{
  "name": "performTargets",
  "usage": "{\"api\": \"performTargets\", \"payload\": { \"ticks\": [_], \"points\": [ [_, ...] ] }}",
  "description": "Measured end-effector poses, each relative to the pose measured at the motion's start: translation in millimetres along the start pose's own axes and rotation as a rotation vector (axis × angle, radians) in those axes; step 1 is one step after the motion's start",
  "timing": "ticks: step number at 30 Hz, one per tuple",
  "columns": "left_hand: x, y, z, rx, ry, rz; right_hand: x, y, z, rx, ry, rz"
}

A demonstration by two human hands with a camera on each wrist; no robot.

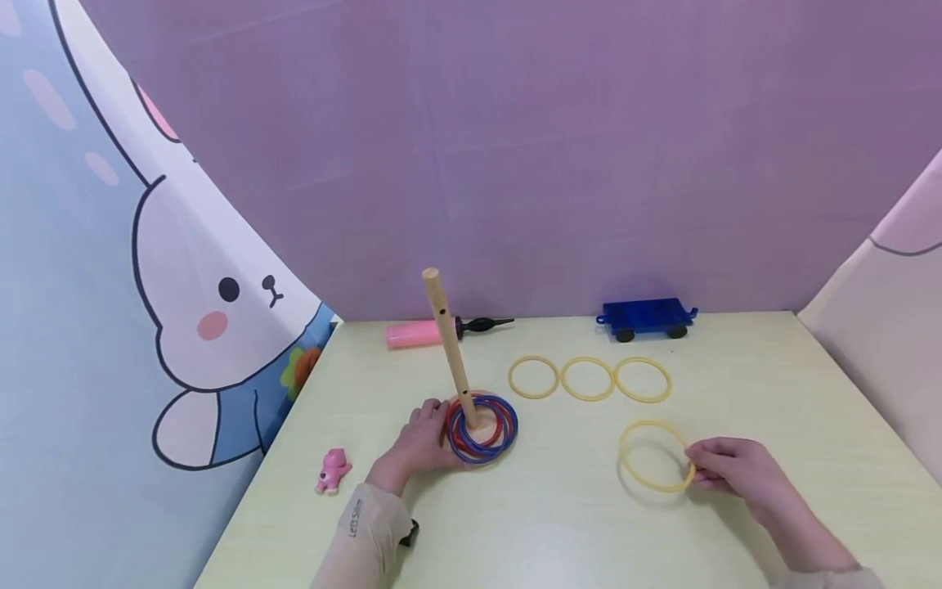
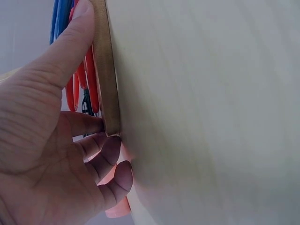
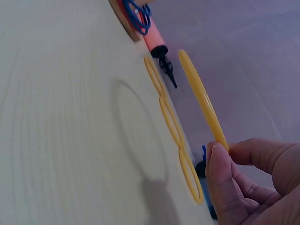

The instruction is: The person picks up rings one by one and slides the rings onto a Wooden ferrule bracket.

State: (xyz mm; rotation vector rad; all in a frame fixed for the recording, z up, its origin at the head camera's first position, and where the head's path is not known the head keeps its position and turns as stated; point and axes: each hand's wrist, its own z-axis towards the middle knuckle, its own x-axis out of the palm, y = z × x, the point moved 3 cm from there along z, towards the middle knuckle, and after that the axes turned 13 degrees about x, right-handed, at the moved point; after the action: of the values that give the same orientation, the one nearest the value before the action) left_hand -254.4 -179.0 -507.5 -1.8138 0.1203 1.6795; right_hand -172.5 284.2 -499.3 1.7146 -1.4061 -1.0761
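Note:
My left hand (image 1: pixel 425 442) grips the edge of a wooden ring-toss stand, with the thumb on top of its base (image 2: pixel 107 75) and fingers curled at the side. Its tall peg (image 1: pixel 450 352) leans slightly in the head view. Blue rings (image 1: pixel 517 424) and red rings (image 2: pixel 92 89) lie around the peg's foot. My right hand (image 1: pixel 743 474) pinches a yellow ring (image 3: pixel 205 104) between thumb and fingers. That ring is raised above the table, and its shadow falls below it. Three more yellow rings (image 1: pixel 589 399) lie in a row further back.
A pink pump (image 1: pixel 418 334) with a black nozzle lies at the table's back edge, behind the peg. To the back right stands a blue toy wagon (image 1: pixel 648 316). A small pink toy figure (image 1: pixel 334 471) is left of my left arm. A purple cloth (image 1: pixel 559 164) hangs behind.

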Motion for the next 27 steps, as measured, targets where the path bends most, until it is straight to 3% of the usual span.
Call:
{"api": "performTargets", "payload": {
  "ticks": [12, 27],
  "points": [
    [-2.4, -3.1, -1.3, -0.001, 0.0, -0.014, 38, 37, -16, -0.058, 0.072, 0.007],
    [-2.1, -1.8, -0.1, -0.015, 0.01, -0.017, 70, 88, -28, -0.14, 0.126, 0.021]
  ]
}}
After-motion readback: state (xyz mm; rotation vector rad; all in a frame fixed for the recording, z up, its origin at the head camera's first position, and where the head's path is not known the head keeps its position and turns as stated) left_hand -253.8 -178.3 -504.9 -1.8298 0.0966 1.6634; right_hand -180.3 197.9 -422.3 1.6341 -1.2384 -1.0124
